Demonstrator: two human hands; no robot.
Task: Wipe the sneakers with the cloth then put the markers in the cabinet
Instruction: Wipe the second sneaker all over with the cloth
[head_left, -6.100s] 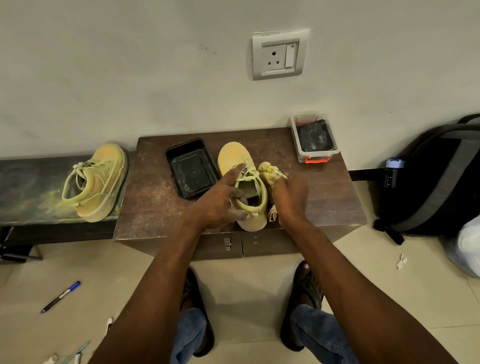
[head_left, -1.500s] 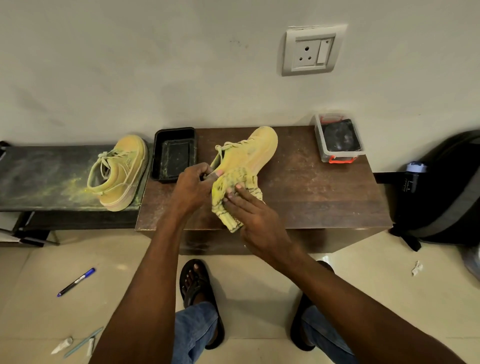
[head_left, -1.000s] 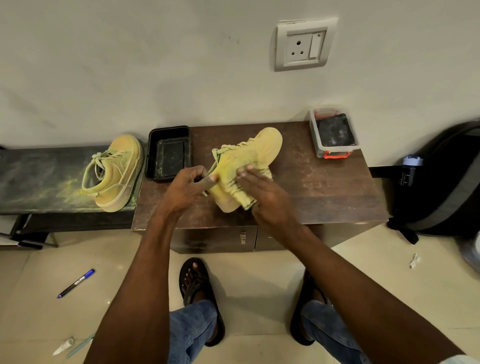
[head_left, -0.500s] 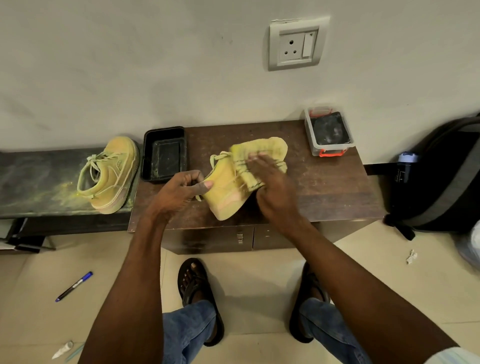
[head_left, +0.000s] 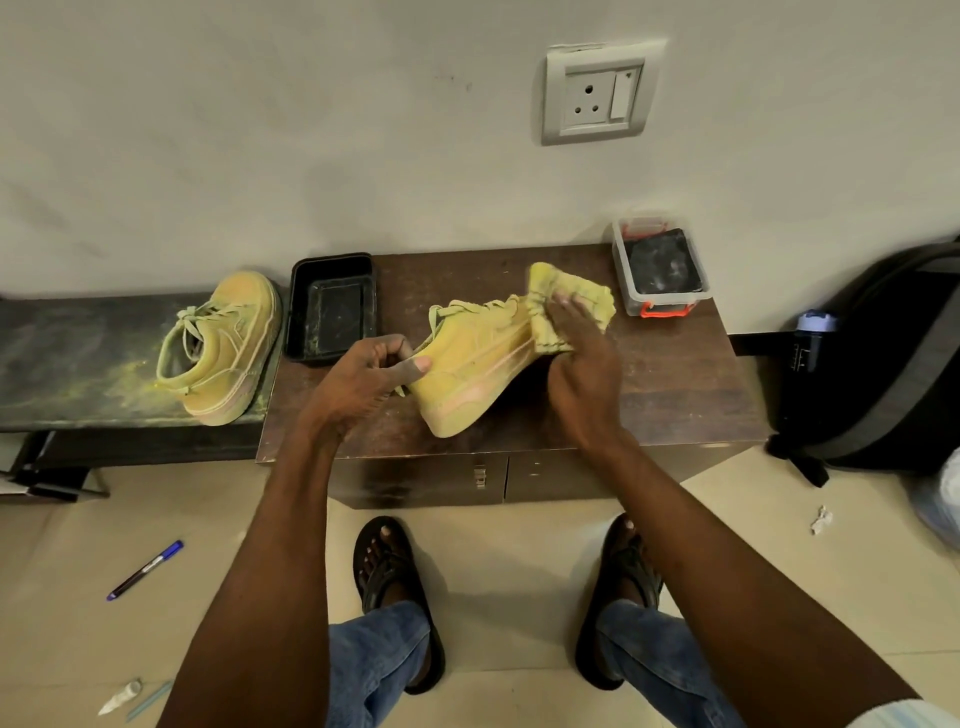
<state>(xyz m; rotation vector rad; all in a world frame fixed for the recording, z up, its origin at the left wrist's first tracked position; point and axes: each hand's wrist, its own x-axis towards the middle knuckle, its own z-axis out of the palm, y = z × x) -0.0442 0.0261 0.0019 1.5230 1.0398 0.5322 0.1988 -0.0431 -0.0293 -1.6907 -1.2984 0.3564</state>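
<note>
A yellow-dusted sneaker (head_left: 475, 364) lies tilted on its side on the brown cabinet (head_left: 670, 395). My left hand (head_left: 363, 384) grips its heel end. My right hand (head_left: 584, 374) presses a yellow-stained cloth (head_left: 558, 293) over the toe, which the cloth hides. A second dusty sneaker (head_left: 223, 345) stands upright on the dark low bench (head_left: 67, 358) to the left. A blue marker (head_left: 145, 570) lies on the floor at the left, and a pale marker (head_left: 148, 701) with a white cap piece (head_left: 119, 696) lies near the bottom left corner.
A black tray (head_left: 332, 306) sits at the cabinet's back left and a clear box (head_left: 660, 270) with an orange latch at its back right. The cabinet doors (head_left: 467, 480) are closed. A black backpack (head_left: 893, 358) with a bottle leans at the right. My sandalled feet stand below.
My right hand has slid the cloth along the sneaker from the heel side up to the toe. My left hand has kept its hold while the sneaker tipped further onto its side.
</note>
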